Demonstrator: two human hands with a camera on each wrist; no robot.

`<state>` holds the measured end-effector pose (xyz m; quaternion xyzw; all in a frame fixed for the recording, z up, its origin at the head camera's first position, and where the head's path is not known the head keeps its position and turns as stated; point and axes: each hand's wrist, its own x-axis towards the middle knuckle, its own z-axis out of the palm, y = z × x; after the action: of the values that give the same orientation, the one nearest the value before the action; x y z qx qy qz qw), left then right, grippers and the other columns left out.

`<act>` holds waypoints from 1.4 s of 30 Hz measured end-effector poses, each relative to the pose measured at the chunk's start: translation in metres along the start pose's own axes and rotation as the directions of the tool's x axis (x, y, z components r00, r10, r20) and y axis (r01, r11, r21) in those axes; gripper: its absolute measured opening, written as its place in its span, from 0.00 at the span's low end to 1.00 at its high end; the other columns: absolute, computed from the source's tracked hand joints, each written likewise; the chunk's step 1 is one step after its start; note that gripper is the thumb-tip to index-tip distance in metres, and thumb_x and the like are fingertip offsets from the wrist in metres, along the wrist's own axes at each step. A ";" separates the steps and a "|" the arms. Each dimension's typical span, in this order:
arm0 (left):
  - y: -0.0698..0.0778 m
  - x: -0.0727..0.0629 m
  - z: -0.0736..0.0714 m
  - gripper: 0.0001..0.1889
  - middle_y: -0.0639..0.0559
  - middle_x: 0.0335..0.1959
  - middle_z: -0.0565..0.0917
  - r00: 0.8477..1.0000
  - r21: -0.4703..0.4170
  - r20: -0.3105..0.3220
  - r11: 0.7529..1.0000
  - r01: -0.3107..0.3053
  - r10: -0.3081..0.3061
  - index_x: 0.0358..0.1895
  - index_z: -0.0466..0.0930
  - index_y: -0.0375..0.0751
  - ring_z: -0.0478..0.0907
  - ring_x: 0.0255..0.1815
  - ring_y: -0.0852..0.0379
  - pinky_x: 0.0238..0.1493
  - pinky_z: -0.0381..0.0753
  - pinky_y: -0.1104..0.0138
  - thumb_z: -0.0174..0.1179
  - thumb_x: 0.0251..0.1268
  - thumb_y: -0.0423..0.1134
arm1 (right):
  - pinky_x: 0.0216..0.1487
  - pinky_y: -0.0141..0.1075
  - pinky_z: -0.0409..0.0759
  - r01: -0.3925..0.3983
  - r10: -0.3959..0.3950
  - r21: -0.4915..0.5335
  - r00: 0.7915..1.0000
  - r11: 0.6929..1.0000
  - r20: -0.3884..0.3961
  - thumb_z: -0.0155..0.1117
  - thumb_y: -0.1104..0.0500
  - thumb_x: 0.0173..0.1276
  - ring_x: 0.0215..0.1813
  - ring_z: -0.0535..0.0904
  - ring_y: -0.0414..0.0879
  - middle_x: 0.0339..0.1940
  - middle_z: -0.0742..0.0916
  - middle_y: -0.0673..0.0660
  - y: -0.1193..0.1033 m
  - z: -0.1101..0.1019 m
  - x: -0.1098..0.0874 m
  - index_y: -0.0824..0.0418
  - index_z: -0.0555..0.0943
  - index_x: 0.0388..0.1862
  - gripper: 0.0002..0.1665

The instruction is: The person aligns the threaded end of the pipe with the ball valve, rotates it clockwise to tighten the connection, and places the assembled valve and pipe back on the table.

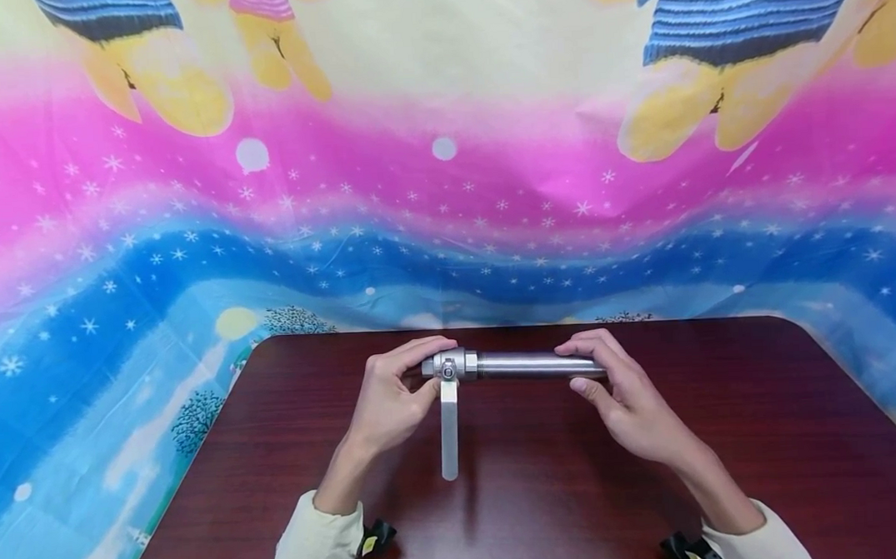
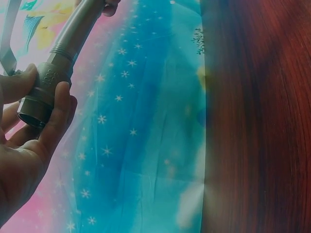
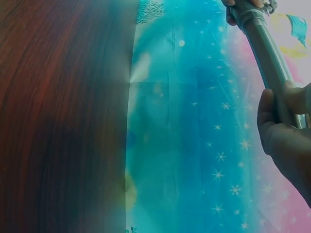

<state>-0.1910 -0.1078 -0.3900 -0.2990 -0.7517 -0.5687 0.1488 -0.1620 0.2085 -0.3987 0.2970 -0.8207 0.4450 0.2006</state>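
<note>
With left hand (image 1: 386, 401) grips one valve (image 1: 461, 361), with right hand (image 1: 627, 398) one pipe (image 1: 523, 365), joined on one left-right long axis, with one lever (image 1: 450, 434) pointing nearward.

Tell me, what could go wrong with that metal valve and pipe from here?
The smooth pipe might slip in the right hand, which holds it near one end; both parts appear raised above the table, so a drop could dent something.

Some thread shows where pipe meets valve, so the joint may not be fully tight.

The lever juts out freely beside the left hand and could get knocked.
</note>
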 end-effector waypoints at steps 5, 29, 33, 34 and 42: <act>0.001 -0.001 0.000 0.29 0.40 0.58 0.90 1.000 -0.001 -0.001 1.000 0.002 -0.002 0.59 0.89 0.36 0.86 0.49 0.54 0.49 0.89 0.73 0.62 0.54 0.12 | 0.52 0.22 0.81 -0.010 0.010 0.020 1.000 1.000 0.011 0.62 0.80 0.70 0.52 0.80 0.34 0.61 0.83 0.53 -0.001 -0.002 0.001 0.57 0.81 0.67 0.31; 0.001 -0.001 -0.001 0.27 0.39 0.56 0.90 1.000 0.015 -0.011 1.000 -0.016 0.016 0.58 0.89 0.35 0.86 0.48 0.58 0.49 0.91 0.67 0.63 0.54 0.13 | 0.57 0.20 0.71 0.020 -0.020 -0.006 1.000 1.000 0.013 0.63 0.82 0.68 0.65 0.71 0.34 0.62 0.78 0.54 -0.003 0.001 -0.002 0.60 0.79 0.64 0.31; 0.002 -0.001 0.000 0.28 0.39 0.57 0.90 1.000 0.002 -0.006 1.000 -0.014 0.014 0.58 0.89 0.35 0.86 0.48 0.57 0.49 0.90 0.68 0.62 0.54 0.13 | 0.61 0.19 0.71 0.026 -0.026 -0.013 1.000 1.000 -0.006 0.64 0.82 0.67 0.65 0.73 0.33 0.61 0.80 0.55 -0.002 0.001 -0.001 0.61 0.81 0.64 0.30; 0.002 -0.001 0.000 0.28 0.39 0.57 0.90 1.000 -0.002 -0.004 1.000 -0.013 0.013 0.59 0.89 0.35 0.86 0.48 0.56 0.49 0.90 0.69 0.62 0.54 0.12 | 0.61 0.19 0.71 0.027 -0.027 -0.013 1.000 1.000 -0.010 0.64 0.82 0.67 0.64 0.74 0.33 0.60 0.81 0.55 -0.001 0.001 -0.001 0.61 0.81 0.64 0.30; 0.000 0.000 -0.001 0.29 0.40 0.58 0.90 0.999 0.002 -0.004 0.999 -0.033 0.033 0.58 0.89 0.36 0.87 0.51 0.56 0.50 0.91 0.68 0.62 0.53 0.12 | 0.56 0.20 0.76 0.001 -0.001 -0.018 1.000 1.000 -0.001 0.64 0.80 0.68 0.59 0.79 0.33 0.61 0.83 0.54 0.003 -0.001 0.000 0.59 0.81 0.66 0.31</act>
<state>-0.1905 -0.1089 -0.3897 -0.3098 -0.7469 -0.5663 0.1599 -0.1644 0.2102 -0.4002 0.2955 -0.8243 0.4378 0.2037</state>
